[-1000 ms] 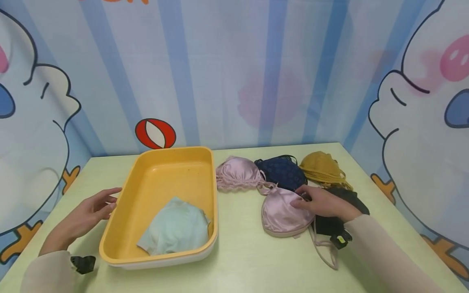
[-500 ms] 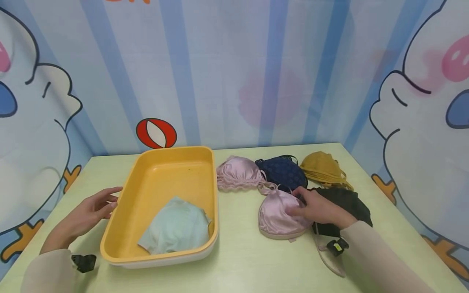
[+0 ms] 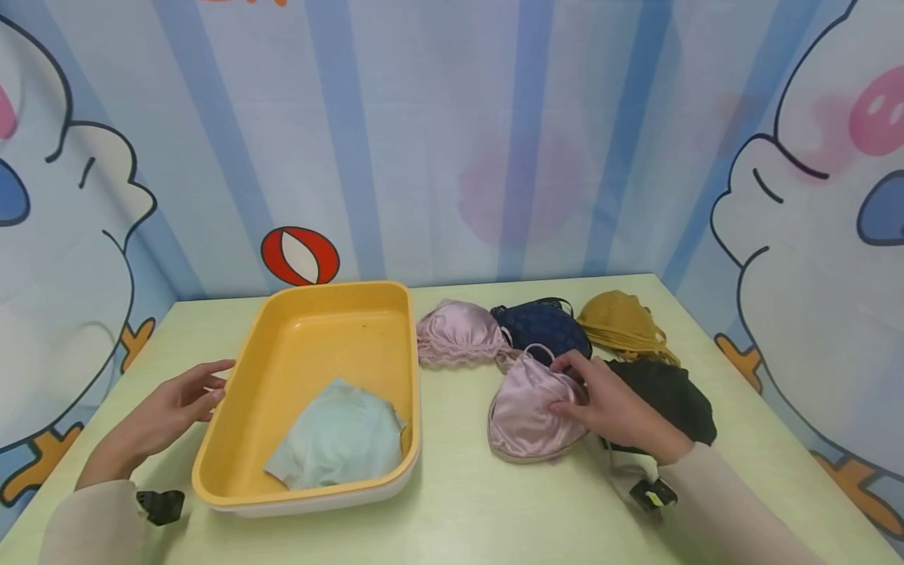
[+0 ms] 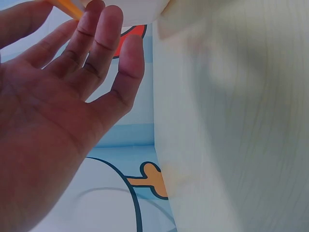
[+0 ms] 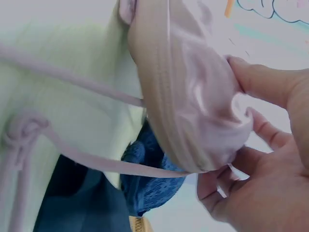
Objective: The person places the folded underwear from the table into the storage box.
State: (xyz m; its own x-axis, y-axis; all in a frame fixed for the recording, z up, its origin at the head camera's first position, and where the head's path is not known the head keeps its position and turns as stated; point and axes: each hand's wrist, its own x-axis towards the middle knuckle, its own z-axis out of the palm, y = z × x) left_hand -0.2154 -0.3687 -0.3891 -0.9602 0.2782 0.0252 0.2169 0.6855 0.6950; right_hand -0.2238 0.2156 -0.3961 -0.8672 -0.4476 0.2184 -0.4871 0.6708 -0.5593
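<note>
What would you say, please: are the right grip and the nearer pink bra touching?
Touching: the right wrist view shows it plainly, with the right grip pinching the nearer pink bra and its satin puckered where it is held.

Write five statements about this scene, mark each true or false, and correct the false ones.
1. The right hand pinches the nearer pink bra. True.

2. The pale green garment lies inside the tray. True.

3. The mustard bra is inside the tray. False: the mustard bra lies on the table.

4. The left hand grips the black garment. False: the left hand is beside the tray, with no garment in its fingers.

5. The tray's inside is blue. False: it is yellow.
</note>
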